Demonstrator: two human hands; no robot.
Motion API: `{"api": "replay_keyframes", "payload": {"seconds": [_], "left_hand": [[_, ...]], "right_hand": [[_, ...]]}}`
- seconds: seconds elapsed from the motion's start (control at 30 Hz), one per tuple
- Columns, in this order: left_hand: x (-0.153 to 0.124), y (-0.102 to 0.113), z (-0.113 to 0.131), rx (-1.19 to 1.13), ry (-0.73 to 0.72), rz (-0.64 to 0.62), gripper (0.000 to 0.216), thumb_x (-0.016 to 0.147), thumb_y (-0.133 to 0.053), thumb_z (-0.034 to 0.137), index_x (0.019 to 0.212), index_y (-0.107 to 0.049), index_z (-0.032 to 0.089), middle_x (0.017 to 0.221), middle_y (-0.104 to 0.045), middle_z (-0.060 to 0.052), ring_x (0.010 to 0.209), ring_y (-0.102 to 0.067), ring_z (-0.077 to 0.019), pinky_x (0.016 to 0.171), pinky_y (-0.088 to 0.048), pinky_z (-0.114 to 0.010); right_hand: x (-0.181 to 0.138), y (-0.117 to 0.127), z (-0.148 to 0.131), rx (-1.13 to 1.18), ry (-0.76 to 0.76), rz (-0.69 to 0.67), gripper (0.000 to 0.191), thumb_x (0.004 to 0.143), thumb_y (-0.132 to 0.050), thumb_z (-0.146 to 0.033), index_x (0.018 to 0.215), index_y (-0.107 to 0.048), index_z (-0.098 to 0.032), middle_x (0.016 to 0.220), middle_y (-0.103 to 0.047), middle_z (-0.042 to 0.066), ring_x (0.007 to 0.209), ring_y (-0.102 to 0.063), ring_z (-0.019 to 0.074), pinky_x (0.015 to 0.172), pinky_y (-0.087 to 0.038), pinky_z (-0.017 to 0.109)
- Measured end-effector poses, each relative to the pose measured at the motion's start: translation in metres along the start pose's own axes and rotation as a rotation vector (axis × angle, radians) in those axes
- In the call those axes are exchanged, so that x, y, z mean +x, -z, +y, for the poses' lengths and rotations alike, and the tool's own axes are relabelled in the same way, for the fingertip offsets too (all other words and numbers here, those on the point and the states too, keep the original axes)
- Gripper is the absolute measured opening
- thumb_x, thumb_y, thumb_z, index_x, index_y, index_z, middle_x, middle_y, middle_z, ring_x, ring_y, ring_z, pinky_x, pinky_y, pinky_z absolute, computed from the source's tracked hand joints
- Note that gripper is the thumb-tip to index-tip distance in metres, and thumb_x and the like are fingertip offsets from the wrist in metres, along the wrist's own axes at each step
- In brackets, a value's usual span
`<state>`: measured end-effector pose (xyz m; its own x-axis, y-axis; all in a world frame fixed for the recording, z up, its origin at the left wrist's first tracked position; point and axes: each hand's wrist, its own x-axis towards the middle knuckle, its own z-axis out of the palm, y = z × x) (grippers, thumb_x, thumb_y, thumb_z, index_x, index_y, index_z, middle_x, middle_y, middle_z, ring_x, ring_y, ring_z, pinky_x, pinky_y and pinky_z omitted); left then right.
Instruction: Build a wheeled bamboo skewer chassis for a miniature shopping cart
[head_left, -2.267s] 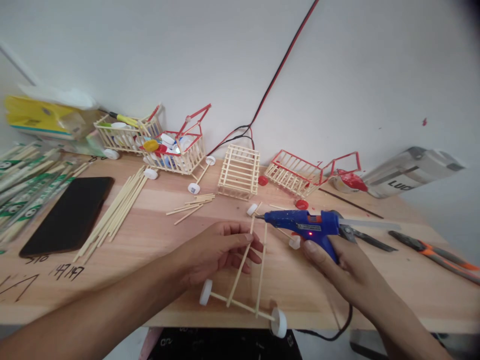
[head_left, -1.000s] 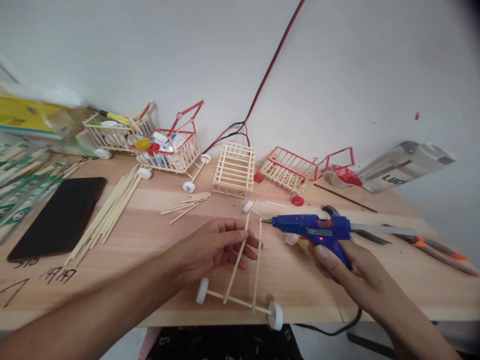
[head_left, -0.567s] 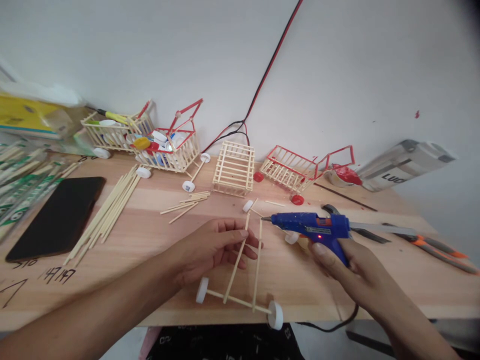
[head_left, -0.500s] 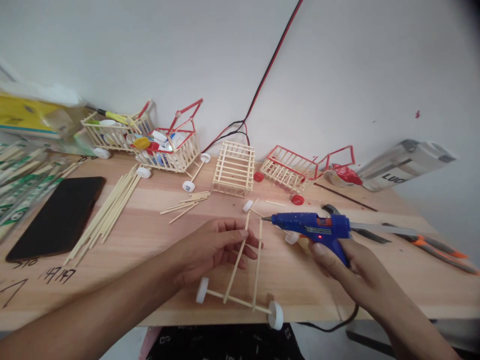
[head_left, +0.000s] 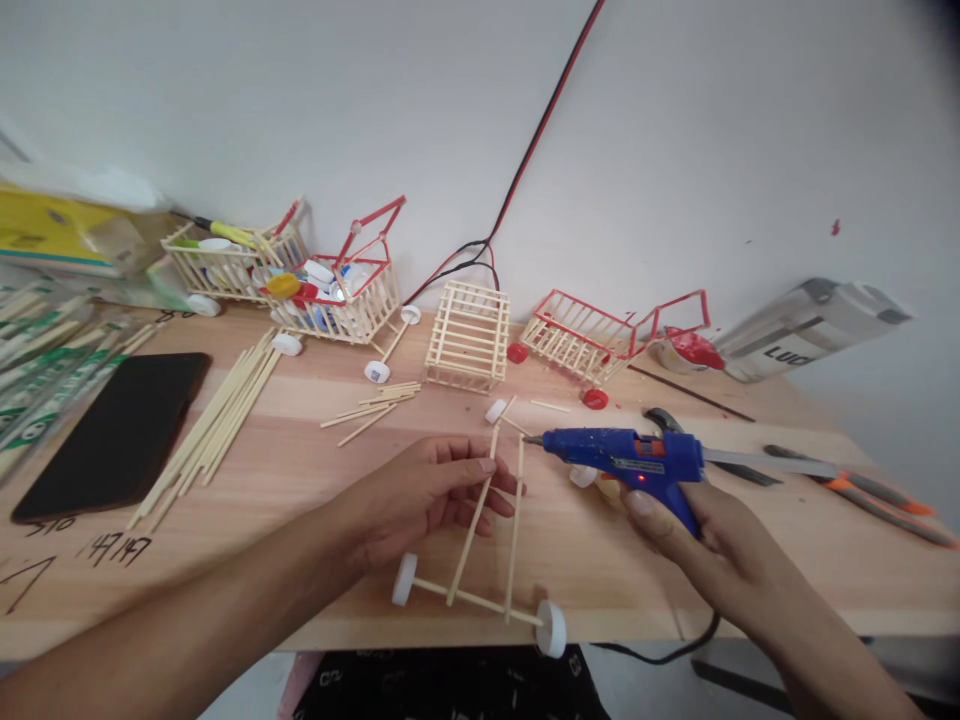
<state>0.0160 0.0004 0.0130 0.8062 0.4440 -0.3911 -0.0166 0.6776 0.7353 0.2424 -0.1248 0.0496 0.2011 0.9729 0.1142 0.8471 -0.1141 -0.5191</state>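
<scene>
My left hand [head_left: 442,490] is closed around a wooden stick frame [head_left: 474,540], thumb on its left long stick. Two long sticks join a cross stick at the near end, which carries a white cap wheel [head_left: 551,628] on the right and another white cap wheel [head_left: 404,580] on the left. In my right hand [head_left: 697,530] is a blue glue gun [head_left: 622,452] with its red light lit. Its nozzle sits close to the far end of the right long stick; whether they touch I cannot tell. Behind the gun lies a white cap [head_left: 583,476], partly hidden.
Along the wall stand a bare stick basket [head_left: 466,335], a red-trimmed stick cart [head_left: 585,335] and a cart full of caps [head_left: 337,300]. Loose sticks [head_left: 217,420] and a phone [head_left: 112,435] lie left. Pliers [head_left: 862,490] lie right; the gun's cord [head_left: 660,657] hangs over the front edge.
Almost nothing differs. The glue gun has shifted very slightly, and my left hand keeps its grip on the stick frame.
</scene>
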Motion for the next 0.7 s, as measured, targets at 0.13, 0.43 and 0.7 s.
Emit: {"api": "replay_keyframes", "payload": {"seconds": [0.13,0.43,0.7], "left_hand": [[0.0003,0.0002,-0.0001,-0.002,-0.001,-0.004,0.017,0.084,-0.061,0.026,0.089,-0.066,0.010,0.091,-0.066,-0.009,0.076,-0.061,-0.0122,0.065,-0.049,-0.023],[0.0000,-0.0004,0.0002,-0.003,0.002,0.000,0.017,0.085,-0.060,0.025,0.089,-0.065,0.009,0.090,-0.065,-0.009,0.075,-0.062,-0.0121,0.063,-0.049,-0.022],[0.0013,0.0010,-0.0012,0.000,-0.007,-0.010,0.016,0.084,-0.060,0.025,0.088,-0.066,0.010,0.091,-0.065,-0.008,0.076,-0.062,-0.0123,0.064,-0.049,-0.022]], "right_hand": [[0.0004,0.0005,-0.0012,0.003,0.021,-0.003,0.035,0.087,-0.050,-0.051,0.071,-0.060,-0.022,0.065,-0.062,0.002,0.062,-0.059,0.0188,0.055,-0.047,0.027],[0.0011,0.0006,-0.0013,-0.006,0.019,0.009,0.040,0.086,-0.049,-0.054,0.064,-0.056,-0.022,0.058,-0.058,0.001,0.054,-0.055,0.0170,0.048,-0.044,0.026],[0.0019,-0.0009,0.0007,0.014,0.011,0.014,0.044,0.086,-0.049,-0.055,0.056,-0.049,-0.023,0.050,-0.052,0.000,0.048,-0.050,0.0156,0.044,-0.040,0.025]]}}
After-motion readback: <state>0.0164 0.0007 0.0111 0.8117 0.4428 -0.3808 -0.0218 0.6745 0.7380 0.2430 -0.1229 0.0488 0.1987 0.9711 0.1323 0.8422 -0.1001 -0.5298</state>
